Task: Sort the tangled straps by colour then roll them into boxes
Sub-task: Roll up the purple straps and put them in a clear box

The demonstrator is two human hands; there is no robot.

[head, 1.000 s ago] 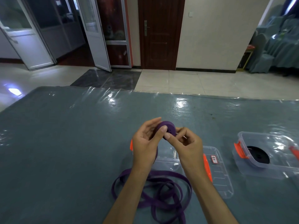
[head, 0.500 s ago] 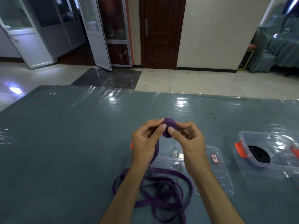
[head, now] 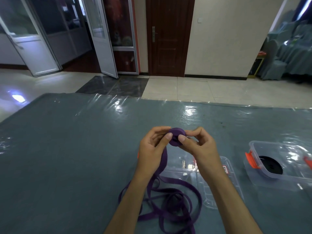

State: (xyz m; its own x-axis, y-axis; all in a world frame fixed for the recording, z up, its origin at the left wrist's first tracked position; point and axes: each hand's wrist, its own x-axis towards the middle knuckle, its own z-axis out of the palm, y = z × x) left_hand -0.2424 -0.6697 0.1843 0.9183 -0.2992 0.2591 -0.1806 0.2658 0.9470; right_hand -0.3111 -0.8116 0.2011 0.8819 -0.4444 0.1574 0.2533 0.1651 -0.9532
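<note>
Broadly, a table (head: pixel 67 157) under grey-blue cloth and glossy clear film fills the lower view, with a tiled floor and a dark door (head: pixel 169 36) behind. To the right stands a clear box with orange latches (head: pixel 276 181), already holding a rolled black strap (head: pixel 270 166). Nearer the centre a second clear box (head: pixel 184 173) lies partly hidden behind the forearms, its lid (head: pixel 221 188) resting just beside it; its interior cannot be fully seen. At the near edge the loose length of the purple strap (head: pixel 170 200) sprawls in overlapping loops on the film. From these loops one run rises past the left hand (head: pixel 152 149) to the purple roll (head: pixel 176 136), held above the table between both hands. The left hand pinches the roll's left side with thumb and curled fingers while the strap feeds under its palm; the right hand (head: pixel 197 146) pinches the right side, thumb on the near face. The step in hand appears to be winding. To do it well, the incoming run should stay flat and lightly taut, each turn aligned edge to edge, the thumbs pressing the coil so it cannot spring loose. The loops below may snag, so slack is best drawn gradually.
</note>
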